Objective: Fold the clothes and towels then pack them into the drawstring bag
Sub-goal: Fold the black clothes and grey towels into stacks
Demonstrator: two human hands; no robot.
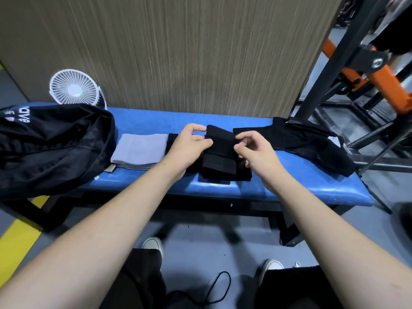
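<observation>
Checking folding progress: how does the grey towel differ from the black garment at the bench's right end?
The grey towel is folded into a flat rectangle; the black garment lies spread and unfolded. The towel is pale grey, the garment black. The towel sits beside the drawstring bag, the garment far from it. Both rest untouched on the blue bench.

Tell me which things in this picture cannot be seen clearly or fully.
- Drawstring bag: head view, cut by the left edge; its opening is not visible.
- Black folded garment: the left hand and right hand cover its sides.
- Unfolded black garment: the metal frame hides its far end.
</observation>
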